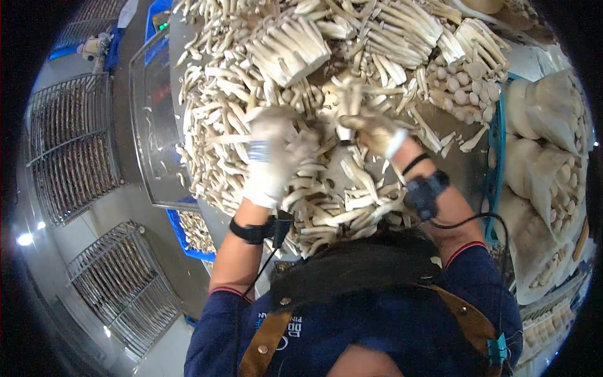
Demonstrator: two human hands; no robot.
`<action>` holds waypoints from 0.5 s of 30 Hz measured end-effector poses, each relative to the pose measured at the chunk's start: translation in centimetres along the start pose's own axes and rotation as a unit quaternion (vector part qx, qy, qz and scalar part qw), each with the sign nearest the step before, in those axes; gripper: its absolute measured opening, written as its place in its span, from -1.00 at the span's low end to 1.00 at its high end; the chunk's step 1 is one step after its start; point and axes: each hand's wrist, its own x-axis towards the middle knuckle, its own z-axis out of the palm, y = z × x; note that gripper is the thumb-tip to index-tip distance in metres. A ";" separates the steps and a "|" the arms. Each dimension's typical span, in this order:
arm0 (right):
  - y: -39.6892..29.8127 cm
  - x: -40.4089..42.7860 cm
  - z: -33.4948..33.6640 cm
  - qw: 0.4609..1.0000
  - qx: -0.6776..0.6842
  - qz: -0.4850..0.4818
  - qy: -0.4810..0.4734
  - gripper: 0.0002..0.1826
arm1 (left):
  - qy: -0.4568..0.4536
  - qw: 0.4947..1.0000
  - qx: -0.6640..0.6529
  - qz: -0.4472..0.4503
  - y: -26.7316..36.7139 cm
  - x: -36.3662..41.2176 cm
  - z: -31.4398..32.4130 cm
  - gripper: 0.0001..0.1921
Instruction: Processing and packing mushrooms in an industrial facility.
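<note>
My left hand, in a white glove with blue stripes at the wrist, is motion-blurred over a heap of loose pale mushrooms. Whether its fingers hold anything cannot be made out. To its right, my right hand wears a stained glove. Its fingers close on a narrow pale object with a dark end, too blurred to name. Just beyond both hands lies a mushroom cluster with long stems and a cut base. Loose stems lie between my hands and my dark apron.
More mushroom clusters lie at the far side, with round caps at right. Beyond a teal crate edge stand plastic bags of mushrooms. Left are a clear tray, a blue bin and metal racks.
</note>
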 end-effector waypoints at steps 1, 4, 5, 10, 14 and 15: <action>-0.5 -1.1 -1.9 0.997 0.065 -0.035 -0.015 -0.58 | -0.125 0.992 -0.011 -0.003 3.7 0.4 1.1 -0.76; -3.9 0.1 1.4 0.755 -0.634 -0.150 0.073 -0.46 | -0.300 0.929 0.038 0.213 7.3 -9.4 11.5 -0.79; -6.0 0.5 4.8 0.727 -0.679 -0.034 0.101 -0.41 | -0.254 0.915 0.079 0.303 6.8 -16.2 18.8 -0.80; -5.5 -4.9 0.8 0.718 -0.677 -0.159 0.003 -0.18 | -0.345 0.851 -0.075 0.389 12.7 -8.2 12.9 -0.67; 2.1 -13.3 -11.2 0.545 -0.753 -0.236 0.283 -0.24 | -0.372 0.910 -0.017 0.183 7.1 -10.1 12.2 -0.63; 4.3 -13.8 -13.4 0.488 -0.765 -0.268 0.325 -0.26 | -0.417 0.875 0.061 0.236 5.8 -9.0 10.5 -0.62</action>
